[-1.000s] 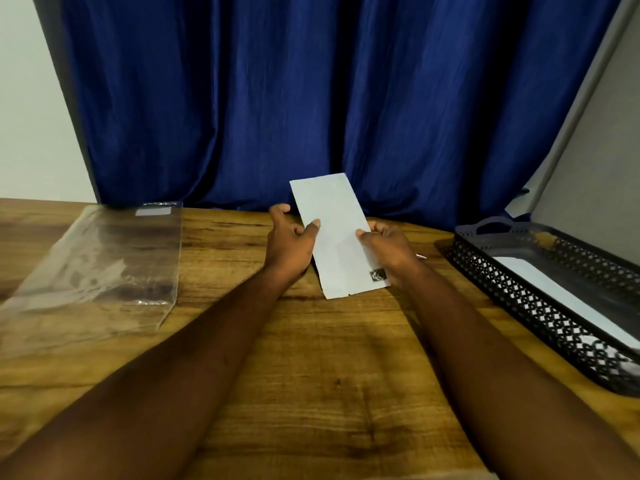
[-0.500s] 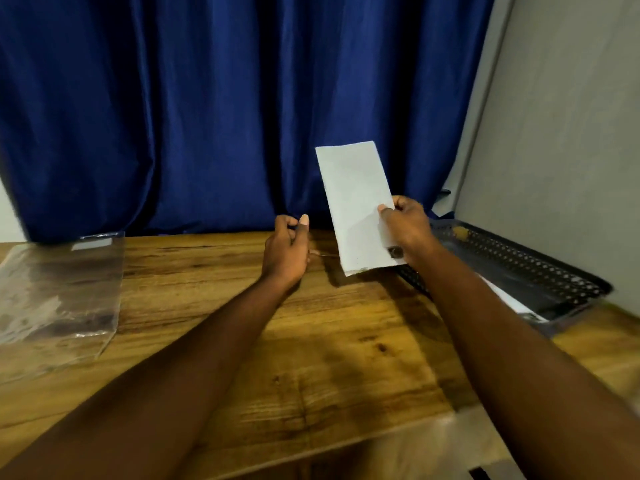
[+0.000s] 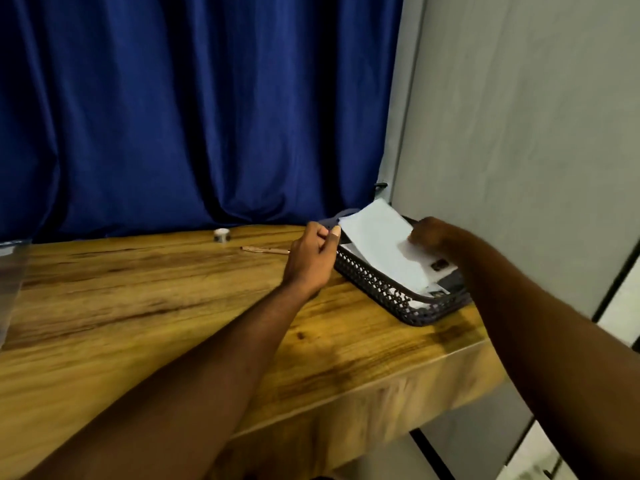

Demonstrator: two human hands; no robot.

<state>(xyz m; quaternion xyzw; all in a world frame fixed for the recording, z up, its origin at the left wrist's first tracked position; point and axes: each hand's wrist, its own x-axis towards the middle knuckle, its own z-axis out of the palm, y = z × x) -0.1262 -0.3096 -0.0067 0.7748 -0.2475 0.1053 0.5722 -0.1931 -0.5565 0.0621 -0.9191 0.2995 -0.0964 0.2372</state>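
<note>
My right hand [image 3: 433,235] pinches a white envelope [image 3: 384,244] and holds it tilted, low over the black mesh tray [image 3: 381,294] at the table's right end. The envelope carries a small dark stamp mark near its lower right corner. More white paper lies inside the tray beneath it. My left hand [image 3: 311,259] hovers just left of the tray with fingers loosely curled and holds nothing; its thumb tip is close to the envelope's left corner.
On the wooden table [image 3: 156,306] a pen [image 3: 265,250] and a small tape roll [image 3: 221,235] lie near the back. A clear plastic sleeve [image 3: 12,271] shows at the far left edge. A blue curtain hangs behind; a grey wall stands right of the tray.
My left hand let go of the envelope. My right hand carried it rightward and down from upright in the air to low over the tray. The view swung right.
</note>
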